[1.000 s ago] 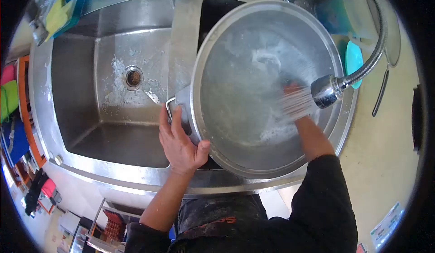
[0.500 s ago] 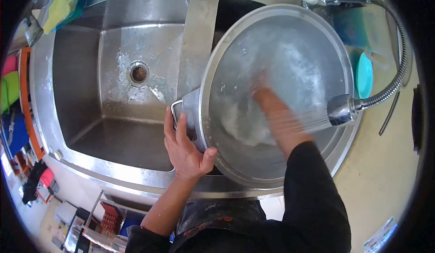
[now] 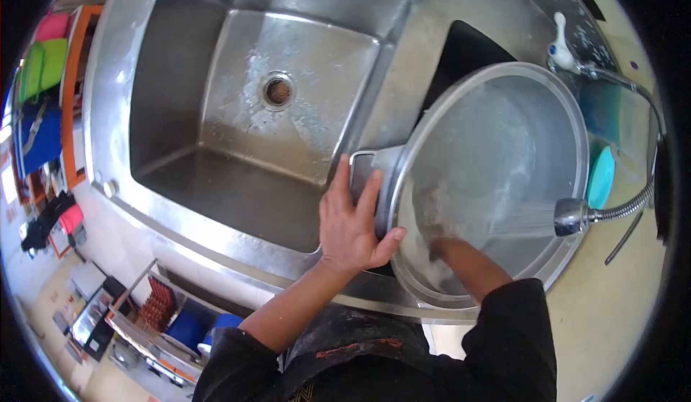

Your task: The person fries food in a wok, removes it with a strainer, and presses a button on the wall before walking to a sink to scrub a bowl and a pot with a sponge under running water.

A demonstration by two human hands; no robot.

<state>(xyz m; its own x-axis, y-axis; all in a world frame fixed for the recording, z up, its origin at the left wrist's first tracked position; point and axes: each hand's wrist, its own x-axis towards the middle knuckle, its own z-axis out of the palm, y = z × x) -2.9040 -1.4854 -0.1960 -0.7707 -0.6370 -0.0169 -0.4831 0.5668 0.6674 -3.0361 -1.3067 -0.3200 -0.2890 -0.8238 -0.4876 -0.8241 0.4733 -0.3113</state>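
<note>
A large metal pot [image 3: 585,125] of cloudy, whitish water [image 3: 468,157] sits tilted over the right-hand sink basin. My left hand [image 3: 350,229] lies against its left side at the wire handle [image 3: 362,154], fingers stretched and spread, thumb by the rim. Inside the pot, my right hand [image 3: 434,218] is dipped in the water near the left wall, its fingers blurred and partly hidden. Pale stuff I cannot identify shows around that hand. From the right, a spray head [image 3: 571,217] on a flexible metal hose pours water into the pot.
To the left is a steel sink basin [image 3: 237,136] with a drain [image 3: 278,91] and whitish residue around it. A white tap lever [image 3: 561,46] stands at the back right. A turquoise dish [image 3: 602,177] lies right of the pot. Shelving [image 3: 75,100] is at far left.
My right hand has moved toward the pot's lower left side. The pot appears more tilted, with the water gathered to the left. The camera view has shifted; my left hand stays by the handle.
</note>
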